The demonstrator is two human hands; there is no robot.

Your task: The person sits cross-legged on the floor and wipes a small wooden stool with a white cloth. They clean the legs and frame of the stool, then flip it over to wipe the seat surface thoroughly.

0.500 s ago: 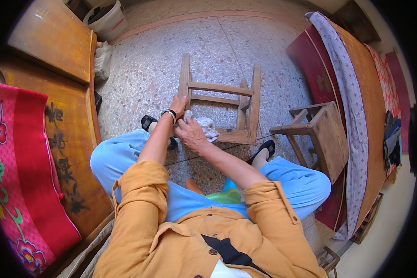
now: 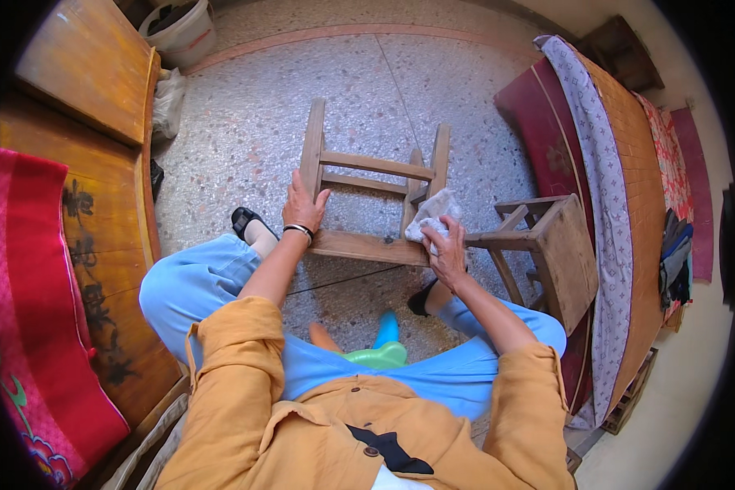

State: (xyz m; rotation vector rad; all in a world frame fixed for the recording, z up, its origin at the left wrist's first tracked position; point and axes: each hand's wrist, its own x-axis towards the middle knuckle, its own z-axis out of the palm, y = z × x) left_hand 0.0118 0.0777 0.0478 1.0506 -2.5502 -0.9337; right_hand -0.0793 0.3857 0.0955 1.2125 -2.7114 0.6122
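Closest in, a green seat (image 2: 380,355) shows between the person's knees, and two dark shoes stand to either side on the floor (image 2: 261,122). Just beyond, between the feet, the stool (image 2: 359,245) lies tipped over, seat edge toward the person and legs pointing away.

The left hand (image 2: 304,211) has its grip closed on the left end of the stool, thumb on one side of the leg and fingers on the other, where leg meets seat. That looks a sound place to brace: best to keep the wrist firm there, so the frame cannot skid under a stroke. The right hand's grip pinches a bunched white cloth (image 2: 434,211) at the seat's far right corner, thumb and fingers gathered over it; how hard it presses, I cannot tell.

For a good wipe, the cloth should lie flat under the fingertips along the wood and fold into the joints, where dirt probably collects. Strokes along the grain seem kinder than across it, and a loose end could snag on a corner.

Farther off are the rails (image 2: 376,165), which call for a pass all round. A second stool (image 2: 567,261) stands near the right hand, so that elbow needs care. Well beyond sits a white bucket (image 2: 184,34).
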